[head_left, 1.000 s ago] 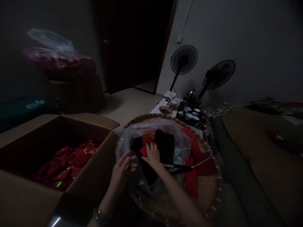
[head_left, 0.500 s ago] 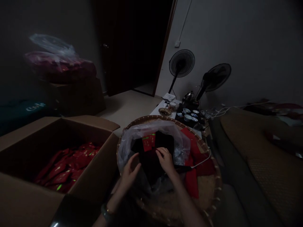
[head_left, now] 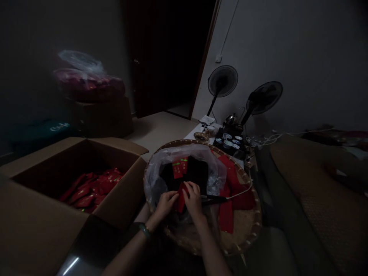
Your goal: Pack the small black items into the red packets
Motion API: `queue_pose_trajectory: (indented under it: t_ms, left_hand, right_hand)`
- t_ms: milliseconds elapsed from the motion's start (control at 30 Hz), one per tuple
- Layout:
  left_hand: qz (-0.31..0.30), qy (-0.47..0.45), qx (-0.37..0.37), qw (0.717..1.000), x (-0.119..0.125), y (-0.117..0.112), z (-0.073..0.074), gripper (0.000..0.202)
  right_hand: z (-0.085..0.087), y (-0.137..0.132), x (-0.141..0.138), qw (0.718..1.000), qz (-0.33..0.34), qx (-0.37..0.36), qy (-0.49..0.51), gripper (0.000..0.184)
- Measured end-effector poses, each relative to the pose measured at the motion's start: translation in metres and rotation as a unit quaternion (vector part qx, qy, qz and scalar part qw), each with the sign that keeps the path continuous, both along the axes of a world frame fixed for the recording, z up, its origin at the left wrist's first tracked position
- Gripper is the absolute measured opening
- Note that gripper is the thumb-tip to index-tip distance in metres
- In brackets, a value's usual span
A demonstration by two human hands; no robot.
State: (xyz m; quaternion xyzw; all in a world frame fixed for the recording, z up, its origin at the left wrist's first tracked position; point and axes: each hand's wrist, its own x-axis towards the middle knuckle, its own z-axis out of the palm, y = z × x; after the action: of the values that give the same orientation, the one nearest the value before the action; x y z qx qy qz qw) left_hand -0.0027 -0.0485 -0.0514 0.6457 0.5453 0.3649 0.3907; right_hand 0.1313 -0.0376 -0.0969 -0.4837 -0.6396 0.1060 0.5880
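Observation:
Between my two hands is a small red packet, tilted over the dark lining of a round woven basket. My left hand pinches its left edge. On the other side, my right hand grips its upper right edge with thumb and fingers. Just beyond, two red packets with printed characters lie side by side on a black surface. Crumpled clear plastic rings that surface. A dark stick-shaped tool with a white cord lies right of my right hand.
Red cloth-like pieces lie in the basket's right side. An open cardboard box of red packets stands at left. Beyond the basket are a low table with cups and two fans. A woven mat is at right.
My hands have come together and drawn nearer to me, and both now grip a red packet. Before, my left hand was open and apart. The camera view has shifted slightly.

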Motion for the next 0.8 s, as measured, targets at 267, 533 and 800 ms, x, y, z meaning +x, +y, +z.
queue_pose_trajectory:
  t_ms: [267, 533, 800]
  left_hand:
    - [0.062, 0.019, 0.056, 0.996, -0.001, -0.009, -0.005, 0.029]
    - [0.042, 0.099, 0.2, 0.974, -0.004, -0.022, -0.002, 0.024]
    - [-0.063, 0.143, 0.286, 0.946, -0.004, -0.02, 0.004, 0.026]
  right_hand:
    - [-0.009, -0.01, -0.003, 0.997, -0.017, 0.073, -0.014, 0.027]
    - [-0.012, -0.017, -0.01, 0.964, 0.091, -0.101, 0.229, 0.039]
    - [-0.007, -0.004, -0.012, 0.85, 0.159, -0.194, 0.463, 0.029]
